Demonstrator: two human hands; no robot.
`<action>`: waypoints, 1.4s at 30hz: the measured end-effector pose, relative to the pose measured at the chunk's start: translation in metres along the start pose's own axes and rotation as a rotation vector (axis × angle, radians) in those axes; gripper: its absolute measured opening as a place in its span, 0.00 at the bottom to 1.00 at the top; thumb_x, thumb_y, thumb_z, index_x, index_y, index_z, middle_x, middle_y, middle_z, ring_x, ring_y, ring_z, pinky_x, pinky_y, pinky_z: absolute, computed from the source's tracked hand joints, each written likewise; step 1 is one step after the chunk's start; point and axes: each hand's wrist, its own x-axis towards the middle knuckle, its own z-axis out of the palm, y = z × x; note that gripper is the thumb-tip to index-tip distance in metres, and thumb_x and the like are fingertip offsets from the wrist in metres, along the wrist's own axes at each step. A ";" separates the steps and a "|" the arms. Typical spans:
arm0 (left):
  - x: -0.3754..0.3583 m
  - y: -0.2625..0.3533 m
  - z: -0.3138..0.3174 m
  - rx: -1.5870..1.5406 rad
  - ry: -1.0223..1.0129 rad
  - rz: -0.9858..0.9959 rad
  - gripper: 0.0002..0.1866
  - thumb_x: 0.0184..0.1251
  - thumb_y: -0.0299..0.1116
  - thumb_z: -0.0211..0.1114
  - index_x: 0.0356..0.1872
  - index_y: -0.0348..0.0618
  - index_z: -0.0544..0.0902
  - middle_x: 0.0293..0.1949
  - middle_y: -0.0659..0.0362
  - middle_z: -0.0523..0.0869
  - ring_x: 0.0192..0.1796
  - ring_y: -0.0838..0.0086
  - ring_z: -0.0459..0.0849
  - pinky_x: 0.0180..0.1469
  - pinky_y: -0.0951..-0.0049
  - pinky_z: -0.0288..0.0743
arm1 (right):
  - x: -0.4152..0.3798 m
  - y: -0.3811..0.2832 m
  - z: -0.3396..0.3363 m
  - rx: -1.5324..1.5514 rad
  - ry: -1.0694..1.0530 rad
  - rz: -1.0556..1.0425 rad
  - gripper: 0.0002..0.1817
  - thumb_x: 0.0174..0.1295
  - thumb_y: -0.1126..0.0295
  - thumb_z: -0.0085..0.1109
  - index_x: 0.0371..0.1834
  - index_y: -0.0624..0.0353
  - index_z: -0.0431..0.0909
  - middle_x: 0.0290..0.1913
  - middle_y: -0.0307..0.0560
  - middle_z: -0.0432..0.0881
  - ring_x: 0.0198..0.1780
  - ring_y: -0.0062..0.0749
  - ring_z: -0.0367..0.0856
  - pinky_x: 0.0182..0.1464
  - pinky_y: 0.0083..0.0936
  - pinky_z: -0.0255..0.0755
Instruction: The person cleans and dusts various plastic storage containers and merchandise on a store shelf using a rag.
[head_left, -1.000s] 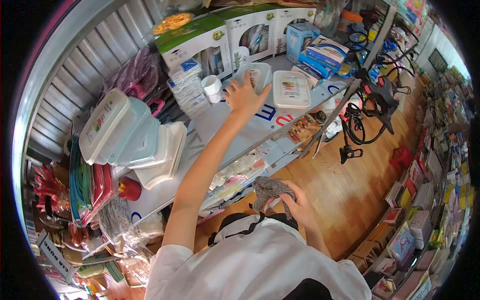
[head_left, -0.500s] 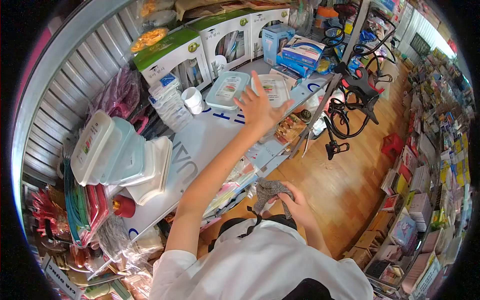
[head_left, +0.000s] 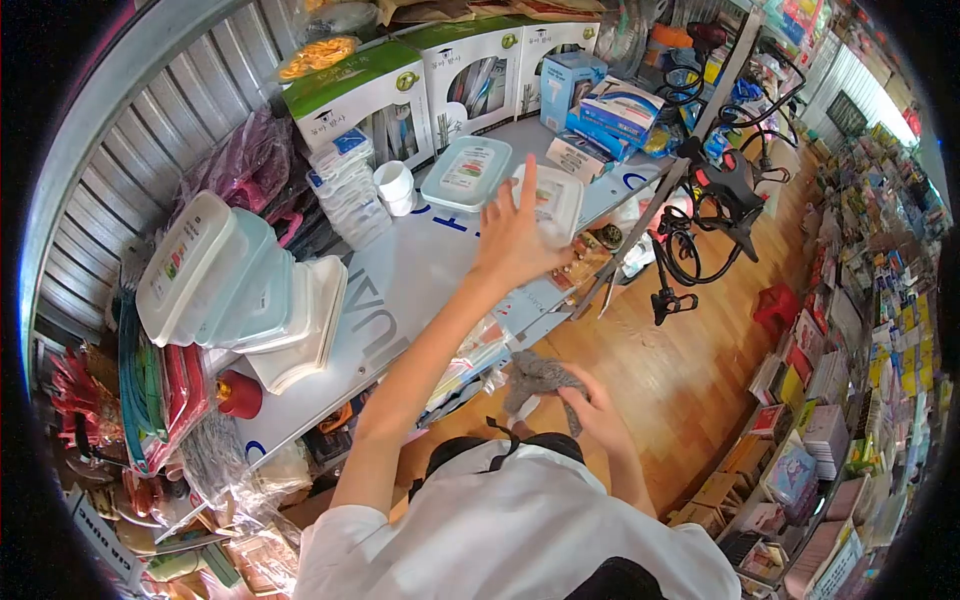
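My left hand point(head_left: 518, 240) is stretched over the shelf with its fingers spread. It overlaps the near side of a white-lidded plastic food container point(head_left: 560, 200). Just left of that lies a container with a pale blue lid point(head_left: 467, 172). Low in front of my body, my right hand point(head_left: 598, 412) is closed on a crumpled grey cloth point(head_left: 542, 380), which hangs over the floor. A white cup-like stack point(head_left: 395, 187) and a pile of clear plastic packs point(head_left: 350, 192) stand further left on the shelf.
Stacked plastic containers point(head_left: 215, 275) lean at the shelf's left end. Boxed sets point(head_left: 365, 105) line the back, with blue boxes point(head_left: 615, 110) beside them. Black phone holders point(head_left: 725, 190) hang by a metal post point(head_left: 735, 75). Across the wooden floor point(head_left: 660, 370) run crowded shelves point(head_left: 840, 400).
My left hand has lowered slightly toward the white-lidded container, its fingers still apart. My right hand keeps hold of the grey cloth. The view has shifted a little.
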 end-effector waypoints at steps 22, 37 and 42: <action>-0.166 -0.098 -0.091 -0.211 0.215 0.026 0.72 0.29 0.42 0.87 0.78 0.43 0.45 0.69 0.46 0.66 0.69 0.52 0.66 0.70 0.56 0.62 | 0.075 0.062 -0.009 1.124 0.078 0.394 0.18 0.69 0.63 0.50 0.55 0.64 0.74 0.52 0.53 0.82 0.53 0.45 0.81 0.61 0.49 0.72; -0.202 -0.001 -0.028 -0.349 0.308 -0.025 0.21 0.52 0.30 0.75 0.48 0.39 0.81 0.57 0.50 0.76 0.56 0.60 0.78 0.58 0.62 0.72 | 0.005 -0.014 0.026 0.522 0.109 0.167 0.19 0.63 0.68 0.61 0.56 0.64 0.75 0.45 0.43 0.82 0.42 0.25 0.82 0.43 0.25 0.78; -0.183 -0.009 -0.028 -0.147 0.441 -0.016 0.23 0.50 0.27 0.76 0.49 0.39 0.81 0.61 0.48 0.72 0.62 0.55 0.75 0.61 0.59 0.70 | 0.013 -0.014 0.036 0.603 0.102 0.132 0.20 0.62 0.70 0.61 0.57 0.65 0.74 0.47 0.44 0.82 0.45 0.25 0.81 0.48 0.26 0.77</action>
